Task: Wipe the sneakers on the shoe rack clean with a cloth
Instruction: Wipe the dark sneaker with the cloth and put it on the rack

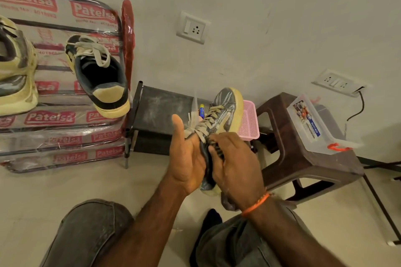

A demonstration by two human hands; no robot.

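A grey and yellow sneaker [225, 110] with beige laces is held in mid-air at centre, toe pointing away. My left hand [186, 156] grips its heel end from the left, thumb raised. My right hand [236, 165] lies over the sneaker's opening and grips a grey cloth [227, 202], which hangs out below the wrist. On the plastic-wrapped shoe rack [65, 134] at left stand a black and yellow sneaker [102, 80] and another yellow and grey sneaker [15, 76] at the frame edge.
Behind the held sneaker are a small dark shelf [160, 108], a blue tube [201, 110] and a pink basket [249, 121]. A brown plastic stool [308, 165] at right carries a clear box [312, 123]. Wall sockets [193, 28] and a cable are behind. My knees are below.
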